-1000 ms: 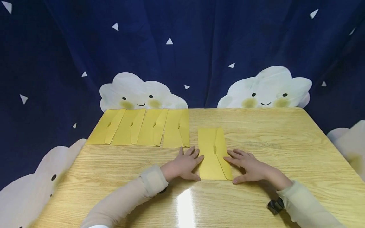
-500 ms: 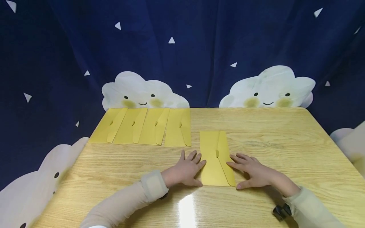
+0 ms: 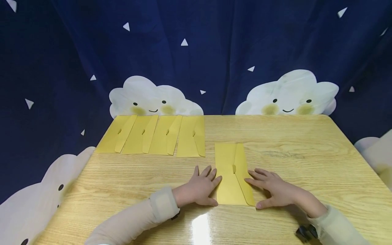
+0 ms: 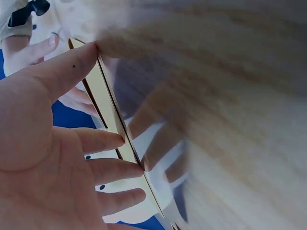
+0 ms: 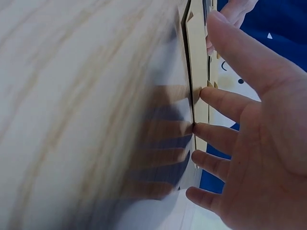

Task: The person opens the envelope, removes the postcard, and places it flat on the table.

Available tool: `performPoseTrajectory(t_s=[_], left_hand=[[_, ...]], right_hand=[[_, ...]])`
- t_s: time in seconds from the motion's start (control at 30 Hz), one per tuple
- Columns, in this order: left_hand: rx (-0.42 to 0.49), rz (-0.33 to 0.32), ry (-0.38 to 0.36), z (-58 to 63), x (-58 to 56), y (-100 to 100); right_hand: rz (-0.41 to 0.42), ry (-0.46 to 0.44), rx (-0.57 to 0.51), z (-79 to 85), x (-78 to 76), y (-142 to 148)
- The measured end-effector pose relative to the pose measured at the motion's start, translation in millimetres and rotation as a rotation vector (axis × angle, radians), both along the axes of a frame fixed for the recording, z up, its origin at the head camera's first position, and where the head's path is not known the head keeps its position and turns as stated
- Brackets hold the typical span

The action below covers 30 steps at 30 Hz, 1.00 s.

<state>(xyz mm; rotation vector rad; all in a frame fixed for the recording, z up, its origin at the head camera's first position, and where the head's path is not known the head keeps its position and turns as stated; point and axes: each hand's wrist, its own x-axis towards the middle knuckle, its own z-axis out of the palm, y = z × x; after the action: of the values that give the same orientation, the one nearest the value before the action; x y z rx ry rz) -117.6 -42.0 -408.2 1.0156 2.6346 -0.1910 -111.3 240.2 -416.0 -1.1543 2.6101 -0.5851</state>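
Note:
A yellow envelope lies flap side up on the wooden table, its small tab tucked at the middle. My left hand has its fingers spread along the envelope's left edge, the index fingertip over that edge. On the opposite side my right hand rests with fingertips at the right edge and the thumb near the lower right corner. In the left wrist view, the left hand touches the thin edge of the envelope. From the right wrist, the right hand shows extended fingers against the envelope.
Several matching yellow envelopes lie in a row at the table's back left. The wooden table ends at a dark blue curtain printed with clouds and triangles. A black wrist device sits under the right sleeve.
Both hands and the envelope between them have slid a little toward the person, down in the head view. The envelopes in the back row stay put; the view itself shifted slightly.

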Motion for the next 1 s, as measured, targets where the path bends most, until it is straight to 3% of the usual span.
performPoseTrajectory(t_s=[0.23, 0.4, 0.5, 0.57, 0.77, 0.87, 1.0], left_hand=[[-0.007, 0.001, 0.001, -0.4, 7.4, 0], [0.032, 0.001, 0.011, 0.7, 4.9, 0], [0.132, 0.001, 0.041, 5.3, -2.7, -1], [0.247, 0.004, 0.065, 9.7, -10.0, -2], [0.576, 0.048, 0.06, 15.4, -35.9, -4], [0.634, 0.092, 0.034, 14.1, -45.9, -3], [0.618, 0.144, -0.008, 10.4, -55.5, 1]], right_hand=[[0.011, 0.016, 0.01, 1.0, 3.9, 0], [0.018, 0.078, -0.031, 2.9, 2.9, -2], [-0.016, 0.159, -0.059, 4.6, -1.2, -4], [-0.06, 0.191, -0.073, 6.4, -5.0, -5], [-0.158, 0.199, -0.11, 10.2, -18.7, -6], [-0.167, 0.201, -0.111, 8.8, -26.1, -9], [-0.174, 0.162, -0.1, 5.3, -35.7, -12]])
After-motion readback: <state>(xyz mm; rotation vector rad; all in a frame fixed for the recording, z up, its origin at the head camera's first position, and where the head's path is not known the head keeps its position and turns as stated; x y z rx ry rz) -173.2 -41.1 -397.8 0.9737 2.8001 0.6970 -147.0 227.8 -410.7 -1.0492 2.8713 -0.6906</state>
